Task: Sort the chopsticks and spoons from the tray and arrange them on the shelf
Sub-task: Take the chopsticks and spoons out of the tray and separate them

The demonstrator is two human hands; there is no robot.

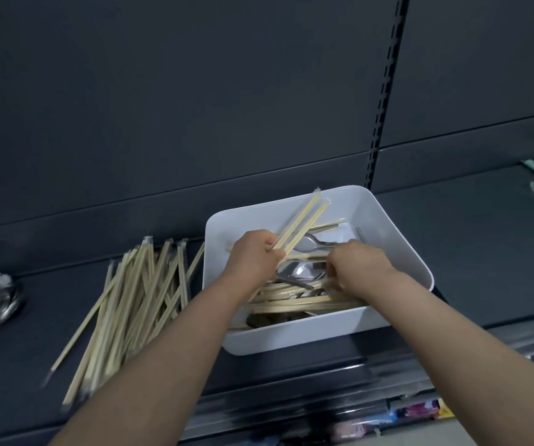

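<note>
White plastic tray: pale wooden chopsticks, steel spoons. Left hand grips two raised chopsticks; right hand curled among others, hold indeterminate.

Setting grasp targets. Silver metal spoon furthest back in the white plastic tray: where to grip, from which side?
Probably pinch the silver metal spoon by its thin handle, from above on the right hand's side. The handle points that way, clear on the white plastic tray's floor; the bowl sits close beside the pale wooden chopsticks the left hand grips.
</note>
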